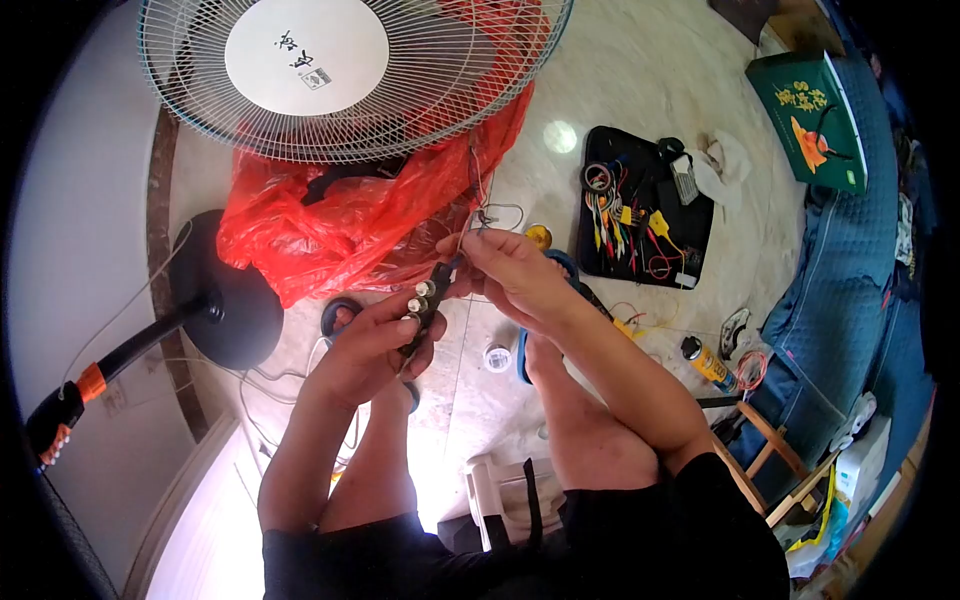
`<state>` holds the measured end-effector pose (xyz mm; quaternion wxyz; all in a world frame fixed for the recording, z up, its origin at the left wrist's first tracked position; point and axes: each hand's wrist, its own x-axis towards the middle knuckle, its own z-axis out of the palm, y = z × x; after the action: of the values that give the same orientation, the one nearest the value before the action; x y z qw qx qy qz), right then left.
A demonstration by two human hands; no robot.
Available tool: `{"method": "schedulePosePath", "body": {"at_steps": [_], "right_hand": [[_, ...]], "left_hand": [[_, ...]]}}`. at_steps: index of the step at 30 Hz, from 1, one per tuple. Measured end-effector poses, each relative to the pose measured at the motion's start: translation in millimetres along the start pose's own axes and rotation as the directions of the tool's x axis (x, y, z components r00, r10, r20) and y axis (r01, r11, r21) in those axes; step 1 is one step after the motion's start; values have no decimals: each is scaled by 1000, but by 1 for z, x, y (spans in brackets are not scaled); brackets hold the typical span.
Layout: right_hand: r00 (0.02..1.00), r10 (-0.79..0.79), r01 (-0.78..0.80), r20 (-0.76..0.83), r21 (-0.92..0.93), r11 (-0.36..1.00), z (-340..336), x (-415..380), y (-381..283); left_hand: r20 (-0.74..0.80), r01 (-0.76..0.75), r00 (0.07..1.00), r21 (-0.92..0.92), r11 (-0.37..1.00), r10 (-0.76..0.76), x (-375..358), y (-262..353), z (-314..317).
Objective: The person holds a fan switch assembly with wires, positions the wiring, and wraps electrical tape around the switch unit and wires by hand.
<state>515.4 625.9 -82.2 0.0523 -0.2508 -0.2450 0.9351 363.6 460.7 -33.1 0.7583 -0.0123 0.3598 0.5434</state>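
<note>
My left hand (372, 345) is closed around a dark push-button switch block (427, 303) with several silvery round buttons along its top. At the far end of the block, my right hand (512, 275) pinches a thin wire (462, 240), its fingers close to the block's tip; the exact contact is too small to make out. Beyond both hands lies a red plastic bag (340, 235) on the floor. Above it is the fan head (350, 75), with its wire grille and white centre disc.
A black tool case (650, 255) with clip leads lies open to the right. The fan's stand and round base (225, 300) are at the left. A spray can (708, 362), a wooden stool (775, 440) and a green box (808, 122) are at the right. Cables trail across the floor.
</note>
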Motion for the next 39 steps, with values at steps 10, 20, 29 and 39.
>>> {"method": "schedulePosePath", "body": {"at_steps": [10,20,29,39], "right_hand": [[998,-40,37,-52,-58,998,2,2,8],[996,-45,44,-71,-18,999,10,3,9],[999,12,-15,-36,-89,996,11,0,5],[998,-17,9,-67,-107,994,11,-1,8]], "left_hand": [[121,21,993,-183,983,2,2,2,3],[151,64,988,-309,949,-18,3,-3,-2],[145,66,989,-330,942,-18,3,-3,-1],[63,62,997,-285,957,-45,4,-4,1]]}}
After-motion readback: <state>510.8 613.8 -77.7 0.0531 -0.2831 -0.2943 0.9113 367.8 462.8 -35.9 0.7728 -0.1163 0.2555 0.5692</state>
